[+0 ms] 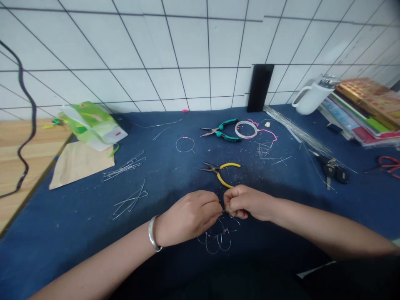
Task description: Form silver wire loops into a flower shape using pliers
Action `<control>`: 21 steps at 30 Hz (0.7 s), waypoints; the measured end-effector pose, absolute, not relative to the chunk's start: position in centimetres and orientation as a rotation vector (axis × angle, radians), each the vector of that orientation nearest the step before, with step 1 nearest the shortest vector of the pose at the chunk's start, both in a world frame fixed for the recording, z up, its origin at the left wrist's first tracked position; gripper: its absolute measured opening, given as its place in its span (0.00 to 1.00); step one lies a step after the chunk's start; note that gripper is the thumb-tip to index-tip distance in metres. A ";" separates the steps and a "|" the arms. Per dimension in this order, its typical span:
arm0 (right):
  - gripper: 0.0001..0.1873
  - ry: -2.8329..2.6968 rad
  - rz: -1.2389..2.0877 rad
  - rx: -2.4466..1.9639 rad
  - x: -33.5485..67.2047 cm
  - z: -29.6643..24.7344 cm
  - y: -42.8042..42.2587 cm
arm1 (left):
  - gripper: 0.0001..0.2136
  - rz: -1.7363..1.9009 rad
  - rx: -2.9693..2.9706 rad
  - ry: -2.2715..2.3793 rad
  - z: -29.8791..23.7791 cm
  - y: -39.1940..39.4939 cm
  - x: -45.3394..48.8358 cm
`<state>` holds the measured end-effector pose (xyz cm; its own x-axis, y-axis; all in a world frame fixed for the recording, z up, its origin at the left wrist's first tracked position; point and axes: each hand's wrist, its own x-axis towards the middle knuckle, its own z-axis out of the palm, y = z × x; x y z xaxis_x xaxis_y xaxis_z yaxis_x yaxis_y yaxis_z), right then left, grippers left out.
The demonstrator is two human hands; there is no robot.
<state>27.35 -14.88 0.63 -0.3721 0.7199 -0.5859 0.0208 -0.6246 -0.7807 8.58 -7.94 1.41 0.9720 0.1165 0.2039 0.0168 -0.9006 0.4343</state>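
My left hand (pixel 190 216) and my right hand (pixel 243 202) meet over the blue cloth (pixel 78 216), both pinched shut on a thin silver wire piece (pixel 218 239) with small pink beads whose loops hang below my fingers. A silver bangle (pixel 153 233) sits on my left wrist. Yellow-handled pliers (pixel 221 171) lie just beyond my hands. Green-handled pliers (pixel 221 130) lie farther back beside a coil of wire (pixel 246 129) and pink cord (pixel 268 134).
Loose wire pieces (pixel 129 200), a wire ring (pixel 185 144), a green bag (pixel 92 123) and brown paper (pixel 78 160) lie left. A white mug (pixel 312 98), stacked books (pixel 365 108), keys (pixel 333 168), red scissors (pixel 389 164) and a black box (pixel 259 87) stand right.
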 end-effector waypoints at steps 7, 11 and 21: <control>0.05 -1.644 1.489 -1.596 27.4 0.9 -15.2 | 0.07 0.284 2.645 0.041 1.5 -7.4 8.6; 0.05 -1.871 1.181 -1.567 27.2 0.9 -15.3 | 0.05 0.264 2.572 0.103 1.4 -7.0 8.5; 0.06 -1.870 1.449 -1.472 27.6 1.0 -14.7 | 0.04 0.241 2.307 0.038 1.2 -6.3 8.6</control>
